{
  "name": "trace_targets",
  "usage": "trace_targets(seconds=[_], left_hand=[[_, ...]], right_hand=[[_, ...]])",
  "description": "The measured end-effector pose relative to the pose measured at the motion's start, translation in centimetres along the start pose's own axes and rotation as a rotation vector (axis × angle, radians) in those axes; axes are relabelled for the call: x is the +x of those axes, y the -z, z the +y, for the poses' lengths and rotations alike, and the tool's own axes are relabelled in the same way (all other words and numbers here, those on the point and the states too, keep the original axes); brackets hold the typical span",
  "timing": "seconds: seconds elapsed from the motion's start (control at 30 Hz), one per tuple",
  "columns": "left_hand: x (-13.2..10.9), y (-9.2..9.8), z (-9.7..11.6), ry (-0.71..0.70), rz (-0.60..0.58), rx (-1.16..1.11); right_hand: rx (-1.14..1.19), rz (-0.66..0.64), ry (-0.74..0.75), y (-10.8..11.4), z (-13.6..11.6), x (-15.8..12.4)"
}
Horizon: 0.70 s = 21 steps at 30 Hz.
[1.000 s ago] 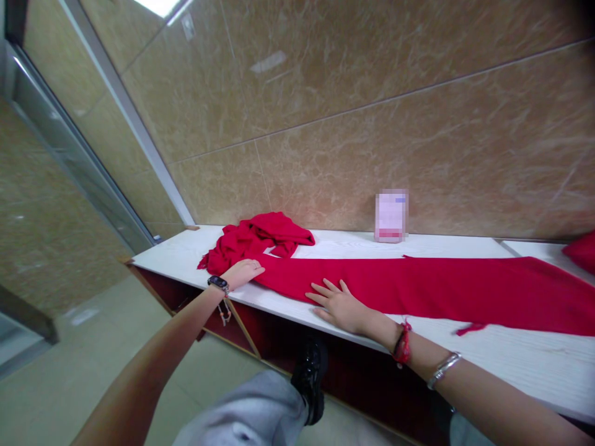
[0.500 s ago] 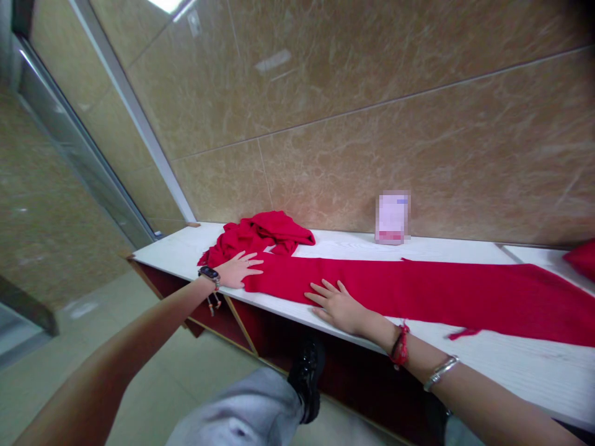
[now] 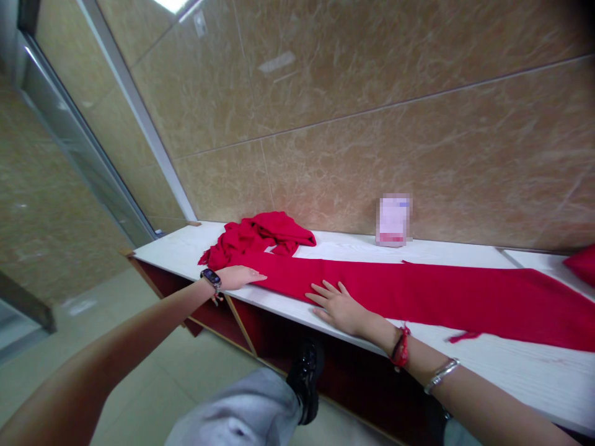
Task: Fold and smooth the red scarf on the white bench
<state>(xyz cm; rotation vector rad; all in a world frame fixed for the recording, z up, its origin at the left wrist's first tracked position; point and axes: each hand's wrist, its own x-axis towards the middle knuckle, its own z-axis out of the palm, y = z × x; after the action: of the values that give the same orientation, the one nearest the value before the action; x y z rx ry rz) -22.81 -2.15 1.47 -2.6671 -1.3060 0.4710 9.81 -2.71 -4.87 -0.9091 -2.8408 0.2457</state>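
A long red scarf [image 3: 418, 291] lies stretched along a white counter [image 3: 511, 359], with its left end bunched in a heap [image 3: 260, 238] near the wall. My left hand [image 3: 237, 277] lies flat with fingers stretched out on the scarf just below the heap; a dark watch is on that wrist. My right hand [image 3: 341, 306] rests open, fingers spread, on the scarf's near edge at the counter's middle. A red cord and a silver bangle are on my right wrist.
A small blurred card [image 3: 393, 220] stands against the tan tiled wall [image 3: 372, 124] behind the scarf. A red cushion corner [image 3: 583, 263] shows at far right. Below the counter are dark red cabinet fronts [image 3: 260, 322], my grey trouser leg and black shoe [image 3: 304, 378].
My left hand slid along the scarf's left part, flattening it; that end now lies straighter and closer to the heap. My right hand stayed put.
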Motion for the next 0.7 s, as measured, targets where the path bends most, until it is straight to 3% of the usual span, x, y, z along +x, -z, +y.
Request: trace_targets(seconds=[0.13,0.27,0.57,0.7], left_hand=[[0.5,1.4,-0.2,0.160,-0.020,-0.042],[1.5,2.1,-0.3,0.155,0.043,-0.068],[0.3,0.2,0.4,0.019,0.056,0.159],[-0.1,-0.5,0.3,0.020,0.075,0.315]], right_hand=[[0.010,-0.004,-0.006,0.0,-0.1,0.0],[0.011,-0.009,-0.001,0.0,0.0,0.0],[0.012,0.002,0.010,-0.1,0.1,0.1],[0.014,0.007,0.006,-0.1,0.0,0.0]])
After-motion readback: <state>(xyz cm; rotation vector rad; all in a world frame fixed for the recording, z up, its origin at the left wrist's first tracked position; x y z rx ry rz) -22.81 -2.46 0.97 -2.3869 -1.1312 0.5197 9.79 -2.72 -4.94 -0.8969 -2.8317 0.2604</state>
